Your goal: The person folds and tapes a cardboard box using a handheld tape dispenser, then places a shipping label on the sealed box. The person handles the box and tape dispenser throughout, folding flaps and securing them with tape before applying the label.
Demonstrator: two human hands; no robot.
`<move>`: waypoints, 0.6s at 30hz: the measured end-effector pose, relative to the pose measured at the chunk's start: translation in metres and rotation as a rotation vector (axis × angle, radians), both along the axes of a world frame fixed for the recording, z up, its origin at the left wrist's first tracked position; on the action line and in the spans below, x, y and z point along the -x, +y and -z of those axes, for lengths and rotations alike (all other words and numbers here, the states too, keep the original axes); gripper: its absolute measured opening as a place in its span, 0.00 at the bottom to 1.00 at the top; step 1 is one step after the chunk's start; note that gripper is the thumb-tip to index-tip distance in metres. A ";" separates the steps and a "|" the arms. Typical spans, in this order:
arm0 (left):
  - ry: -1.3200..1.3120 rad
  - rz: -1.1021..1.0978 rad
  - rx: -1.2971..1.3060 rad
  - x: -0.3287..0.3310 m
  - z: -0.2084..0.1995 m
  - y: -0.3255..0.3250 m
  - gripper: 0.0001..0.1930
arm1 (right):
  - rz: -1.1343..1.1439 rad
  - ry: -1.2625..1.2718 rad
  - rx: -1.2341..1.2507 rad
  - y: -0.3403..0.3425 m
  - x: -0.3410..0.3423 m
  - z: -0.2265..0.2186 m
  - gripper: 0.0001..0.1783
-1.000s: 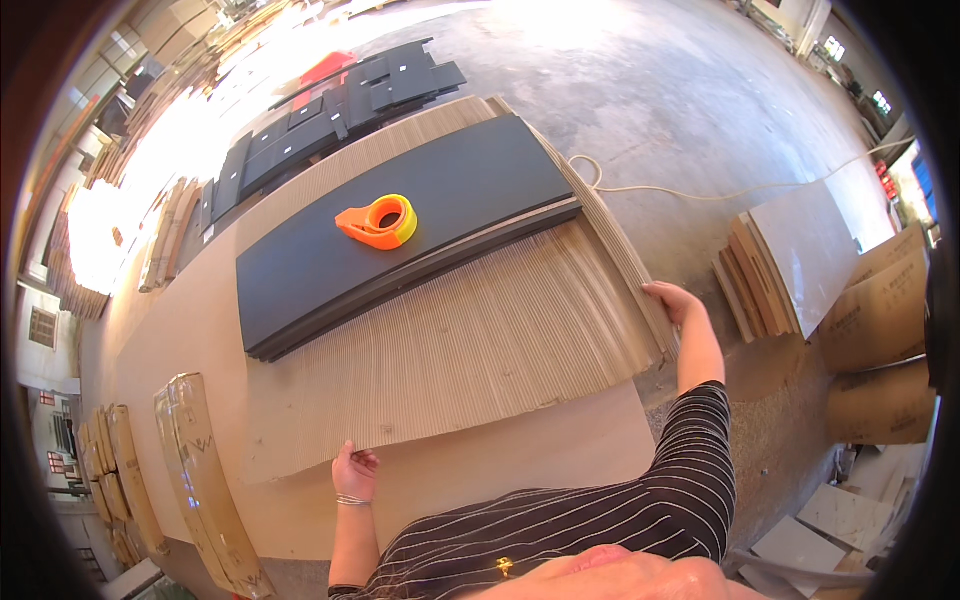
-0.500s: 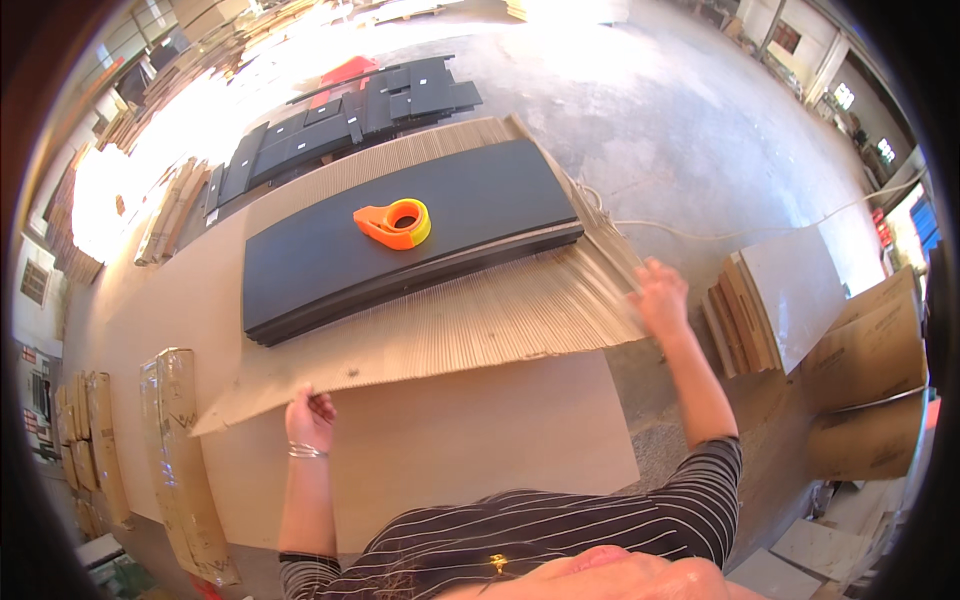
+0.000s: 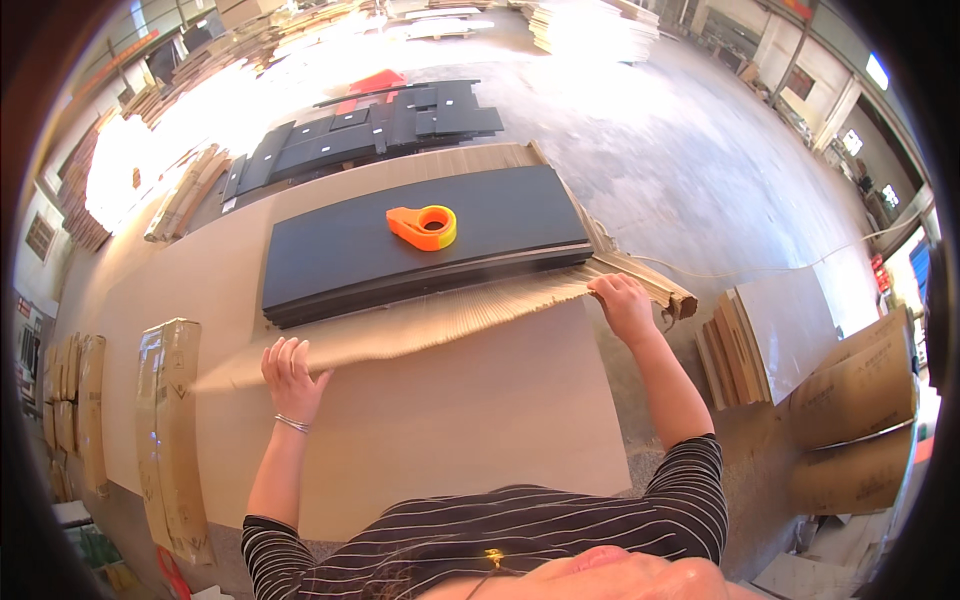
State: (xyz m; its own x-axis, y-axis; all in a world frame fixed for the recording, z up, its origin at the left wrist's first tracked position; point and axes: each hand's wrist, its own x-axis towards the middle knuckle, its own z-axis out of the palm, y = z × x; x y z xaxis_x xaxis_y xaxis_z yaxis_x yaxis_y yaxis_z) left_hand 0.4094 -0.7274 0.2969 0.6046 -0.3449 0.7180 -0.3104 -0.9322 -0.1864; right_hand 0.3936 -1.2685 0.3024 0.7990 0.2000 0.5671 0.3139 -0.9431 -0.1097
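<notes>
A stack of dark grey panels [image 3: 350,240] lies on a sheet of ribbed corrugated cardboard [image 3: 440,325]. On top of the panels rests an orange and yellow tape dispenser [image 3: 408,222]. My right hand [image 3: 622,308] is closed on the cardboard's near edge, close to the stack's right corner. At the left, my left hand [image 3: 290,378] is against the same near edge, its fingers stretched out and the thumb apart. Between the two hands the edge is raised and bends toward the panels. The cardboard's right end [image 3: 665,290] is crumpled and folded.
A wide brown board surface [image 3: 450,420] lies under the cardboard. Long taped cartons [image 3: 168,430] lie to the left. More dark panels [image 3: 370,130] are behind. Boards [image 3: 745,340] and large brown cardboard pieces [image 3: 850,375] stand at the right. A pale cord [image 3: 760,272] crosses the floor.
The cardboard's near edge has lifted and come in toward the panel stack. My right hand has shifted left along it; my left hand has moved up and slightly left, with its fingers spread out.
</notes>
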 end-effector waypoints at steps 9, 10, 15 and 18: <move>0.337 0.124 0.104 -0.001 0.060 0.079 0.05 | -0.109 0.034 0.050 0.042 0.042 0.019 0.06; 0.386 0.106 0.087 0.005 0.068 0.081 0.04 | -0.141 0.111 0.030 0.047 0.051 0.028 0.06; 0.491 0.022 0.073 0.034 0.093 0.074 0.02 | -0.057 0.232 -0.025 0.057 0.085 0.063 0.04; 0.476 -0.048 0.061 0.040 0.100 0.075 0.02 | -0.039 0.208 -0.032 0.062 0.093 0.071 0.02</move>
